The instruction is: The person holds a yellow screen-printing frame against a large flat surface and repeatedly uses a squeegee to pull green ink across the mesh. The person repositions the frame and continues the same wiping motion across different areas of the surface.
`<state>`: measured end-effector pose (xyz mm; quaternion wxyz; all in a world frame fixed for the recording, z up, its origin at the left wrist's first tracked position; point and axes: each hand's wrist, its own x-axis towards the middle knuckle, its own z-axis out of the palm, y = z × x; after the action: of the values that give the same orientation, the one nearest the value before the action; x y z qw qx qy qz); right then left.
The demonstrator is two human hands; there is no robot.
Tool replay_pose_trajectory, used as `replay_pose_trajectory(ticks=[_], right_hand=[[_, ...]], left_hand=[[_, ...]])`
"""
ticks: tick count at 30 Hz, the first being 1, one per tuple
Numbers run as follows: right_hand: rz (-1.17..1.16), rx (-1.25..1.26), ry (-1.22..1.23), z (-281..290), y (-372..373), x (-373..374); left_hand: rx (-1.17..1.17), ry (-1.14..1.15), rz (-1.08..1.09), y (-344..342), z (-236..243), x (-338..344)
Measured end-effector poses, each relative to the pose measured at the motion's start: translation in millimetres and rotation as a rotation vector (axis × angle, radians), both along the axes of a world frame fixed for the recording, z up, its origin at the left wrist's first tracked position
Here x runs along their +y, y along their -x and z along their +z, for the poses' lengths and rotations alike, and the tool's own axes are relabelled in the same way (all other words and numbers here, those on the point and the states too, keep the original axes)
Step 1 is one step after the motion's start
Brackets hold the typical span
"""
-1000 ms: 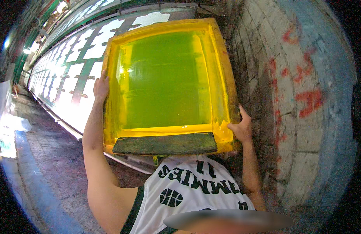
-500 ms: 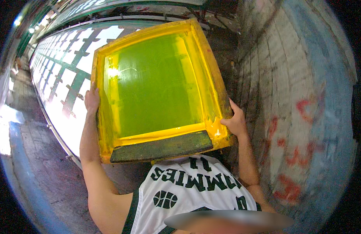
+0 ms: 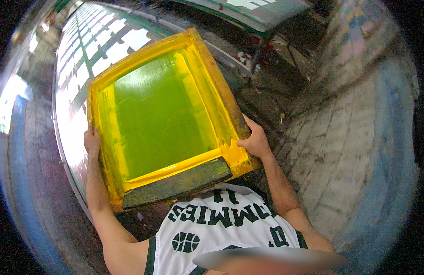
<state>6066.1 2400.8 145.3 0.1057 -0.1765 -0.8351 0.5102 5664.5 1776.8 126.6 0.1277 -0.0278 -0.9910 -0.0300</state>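
Observation:
Held in front of my body is a large screen printing frame [image 3: 161,117], yellow-stained wood around a green mesh with streaks of yellow ink along its sides. My left hand [image 3: 92,140] grips its left edge, the fingers partly hidden behind it. At the lower right, my right hand [image 3: 255,140] clasps the other edge with the thumb over the front. A dark, ink-stained strip [image 3: 177,181] runs along the frame's near side. The frame tilts, its left side lower toward me.
To the left, a long table [image 3: 77,82] carries rows of white pieces on a green surface. Another table [image 3: 276,13] stands at the far right, with clutter [image 3: 244,57] under it. A worn brick wall [image 3: 345,133] with blue paint rises on the right.
The frame has shifted left and tilted further counterclockwise, both hands still on it. My view has turned, bringing the far table and clutter beneath it into sight.

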Motion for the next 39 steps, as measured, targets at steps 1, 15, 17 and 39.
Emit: replay_pose_trajectory(ticks=[1,15,17,39], right_hand=[[0.033,-0.007,-0.02,-0.3,14.8,11.8],[0.365,0.038,-0.157,12.7,173.2,131.2],[0.419,0.044,-0.14,15.4,195.2,145.6],[1.052,-0.075,0.087,6.9,478.0,116.7]], left_hand=[[0.015,0.006,0.061,-7.2,-1.3,-7.3],[0.171,0.004,0.277,-69.7,-53.1,9.7],[0.025,-0.044,0.46,-82.8,-53.0,24.4],[0.03,-0.174,0.922,-261.5,-44.6,56.7]])
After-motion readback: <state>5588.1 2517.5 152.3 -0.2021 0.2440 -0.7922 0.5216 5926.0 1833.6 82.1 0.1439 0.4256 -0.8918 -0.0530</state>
